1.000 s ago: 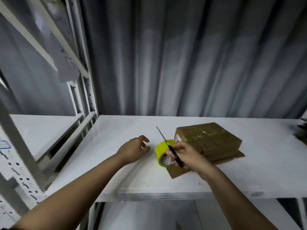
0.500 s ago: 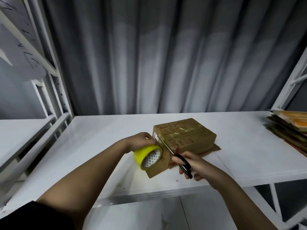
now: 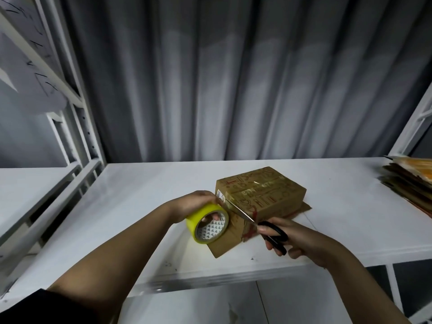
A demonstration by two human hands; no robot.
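Note:
A brown cardboard box (image 3: pixel 264 192) wrapped in clear tape lies on a flat piece of cardboard on the white shelf (image 3: pixel 140 195). My left hand (image 3: pixel 194 203) grips a yellow tape roll (image 3: pixel 208 223) against the box's near left corner, with fingers through its core. My right hand (image 3: pixel 294 239) holds black-handled scissors (image 3: pixel 273 235). Their blades point up and left along the box's front edge toward the roll.
A stack of flattened cardboard and orange sheets (image 3: pixel 411 178) lies at the shelf's right end. White rack uprights (image 3: pixel 72 127) stand at the left and at the right. A grey corrugated wall closes the back. A lower shelf (image 3: pixel 210 305) shows below the front edge.
The tape roll passed from my right hand to my left hand, which now holds it at the box corner. My right hand has brought the scissors' blades to the box edge.

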